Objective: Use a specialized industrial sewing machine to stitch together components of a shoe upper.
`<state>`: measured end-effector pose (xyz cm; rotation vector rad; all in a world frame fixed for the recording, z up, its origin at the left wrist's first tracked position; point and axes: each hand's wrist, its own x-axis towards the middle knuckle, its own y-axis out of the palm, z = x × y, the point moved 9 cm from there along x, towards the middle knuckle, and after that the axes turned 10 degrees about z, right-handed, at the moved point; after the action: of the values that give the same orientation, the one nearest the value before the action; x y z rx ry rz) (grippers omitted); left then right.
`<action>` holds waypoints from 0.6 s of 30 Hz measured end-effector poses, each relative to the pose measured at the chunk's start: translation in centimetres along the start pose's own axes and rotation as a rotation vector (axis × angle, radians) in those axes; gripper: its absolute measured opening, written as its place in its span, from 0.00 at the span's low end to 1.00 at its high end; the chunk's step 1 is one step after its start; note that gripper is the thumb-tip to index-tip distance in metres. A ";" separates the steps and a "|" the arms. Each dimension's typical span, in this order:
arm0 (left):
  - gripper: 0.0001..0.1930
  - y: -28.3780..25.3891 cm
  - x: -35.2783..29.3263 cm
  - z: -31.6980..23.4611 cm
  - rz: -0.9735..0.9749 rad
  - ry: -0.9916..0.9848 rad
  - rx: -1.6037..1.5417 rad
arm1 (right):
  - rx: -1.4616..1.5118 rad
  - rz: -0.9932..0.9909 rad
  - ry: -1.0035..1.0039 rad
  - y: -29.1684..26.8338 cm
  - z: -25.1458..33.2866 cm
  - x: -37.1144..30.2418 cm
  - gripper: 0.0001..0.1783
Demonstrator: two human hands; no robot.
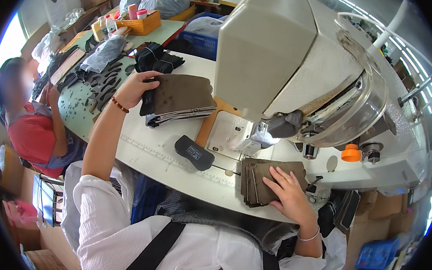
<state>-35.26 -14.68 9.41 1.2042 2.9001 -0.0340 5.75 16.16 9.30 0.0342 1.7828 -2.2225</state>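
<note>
Lying under rt fingers (283, 181): brown pieces (258, 179)

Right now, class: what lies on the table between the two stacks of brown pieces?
In the head view, a dark flat pad lies between the left stack and right stack.

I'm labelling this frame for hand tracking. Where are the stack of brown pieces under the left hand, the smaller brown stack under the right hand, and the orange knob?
Large brown stack (186, 96), head view, top piece.
Small brown stack (255, 179), head view, bare left part.
Orange knob (351, 153), head view, its front.
</note>
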 end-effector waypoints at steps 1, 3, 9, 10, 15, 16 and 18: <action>0.17 -0.2 0.0 0.6 0.005 -0.015 0.011 | 0.004 -0.006 0.002 0.0 0.0 -0.1 0.48; 0.17 -0.4 0.2 1.4 -0.029 -0.024 0.045 | 0.011 -0.008 0.005 0.1 -0.1 -0.1 0.48; 0.16 1.5 -0.3 -2.3 -0.234 0.183 0.814 | 0.042 -0.006 0.002 0.1 -0.5 -0.2 0.45; 0.16 2.9 -1.6 -4.1 -0.320 0.361 0.980 | 0.053 -0.004 -0.004 0.1 -0.6 -0.2 0.45; 0.12 12.8 -5.8 -4.6 0.104 0.543 1.164 | 0.101 0.030 -0.029 0.3 -1.3 -0.1 0.40; 0.13 15.2 -6.9 -3.5 0.276 0.522 1.113 | 0.099 0.031 -0.038 0.4 -1.4 -0.1 0.39; 0.13 19.0 -8.7 -1.4 0.472 0.483 1.102 | 0.099 0.032 -0.045 0.4 -1.5 0.1 0.37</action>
<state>-15.65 -7.34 10.54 2.2190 2.8061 -1.7174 5.54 17.50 8.55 0.0324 1.6371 -2.2683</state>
